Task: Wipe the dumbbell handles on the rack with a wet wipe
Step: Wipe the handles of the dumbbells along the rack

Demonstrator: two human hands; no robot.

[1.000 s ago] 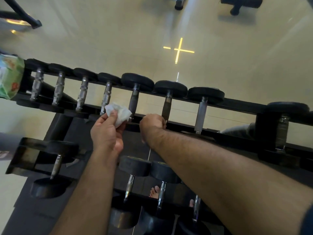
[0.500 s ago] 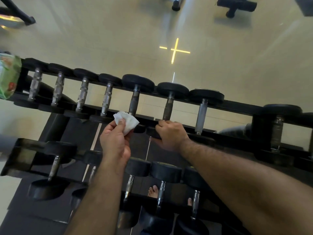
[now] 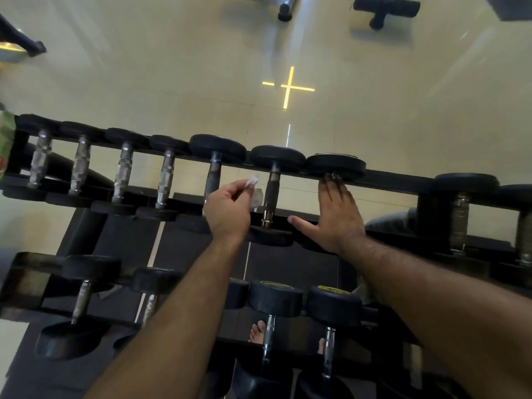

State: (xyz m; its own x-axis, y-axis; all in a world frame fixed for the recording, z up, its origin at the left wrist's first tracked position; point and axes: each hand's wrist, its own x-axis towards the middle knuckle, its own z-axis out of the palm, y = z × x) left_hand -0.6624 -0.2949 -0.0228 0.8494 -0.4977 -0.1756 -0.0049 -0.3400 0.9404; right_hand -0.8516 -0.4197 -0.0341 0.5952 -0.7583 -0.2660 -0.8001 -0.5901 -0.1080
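- One crumpled white wipe [image 3: 254,191] sits pinched in our left hand [image 3: 227,210], beside a dark handle [image 3: 271,194].
- Our right hand [image 3: 336,217] lies flat, fingers straight, covering the next handle on the rack [image 3: 403,180].

Glossy beige tiled floor [image 3: 172,82], soft with reflected light. Yellow cross-shaped glow [image 3: 288,88] on the tiles past the rack, a thin bright streak [image 3: 288,135] just below it. Dark feet of gym equipment [image 3: 384,10] at the top edge, another dark frame leg [image 3: 20,38] at the upper left. Black mat [image 3: 86,226] underfoot, crossed by pale seams.
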